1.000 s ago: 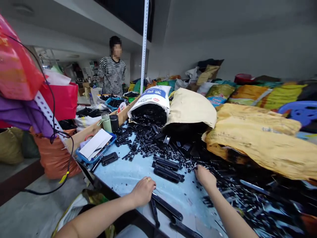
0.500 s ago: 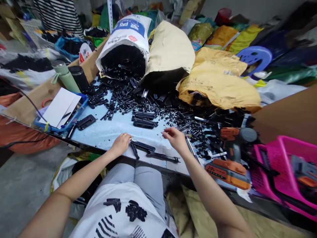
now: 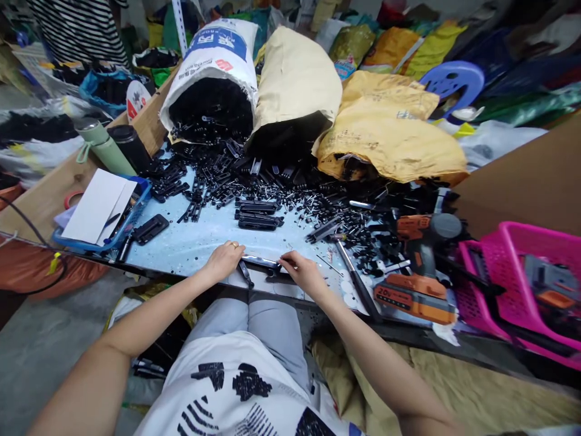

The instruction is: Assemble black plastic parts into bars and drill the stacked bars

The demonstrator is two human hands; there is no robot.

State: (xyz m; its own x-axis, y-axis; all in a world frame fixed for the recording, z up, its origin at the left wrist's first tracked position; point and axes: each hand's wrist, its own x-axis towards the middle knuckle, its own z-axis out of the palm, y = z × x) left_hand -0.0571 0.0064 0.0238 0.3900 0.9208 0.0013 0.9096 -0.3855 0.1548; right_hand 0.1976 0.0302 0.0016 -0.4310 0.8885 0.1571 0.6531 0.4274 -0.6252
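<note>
At the near edge of a light blue table [image 3: 200,236], my left hand [image 3: 226,260] and my right hand [image 3: 302,272] meet on a long black plastic strip [image 3: 261,261]. The left hand, with a ring on one finger, pinches the strip's left end. The right hand's fingers are closed on its right end. A second thin black piece [image 3: 246,274] lies slanted just under the left hand. A stack of similar black strips [image 3: 256,215] lies a little farther back, in front of a big heap of small black parts [image 3: 290,181].
Three open sacks [image 3: 213,66] spill black parts at the back. An orange cordless drill [image 3: 420,266] lies at the right beside a pink basket [image 3: 508,278]. At the left stand a blue tray with white paper [image 3: 97,209], a green bottle [image 3: 104,145] and a black cup [image 3: 129,145]. A person in a striped shirt [image 3: 77,30] stands behind.
The view tilted down from the room to the table edge. My right hand came back from the parts heap to the strip's right end; my left hand stayed on the strip.
</note>
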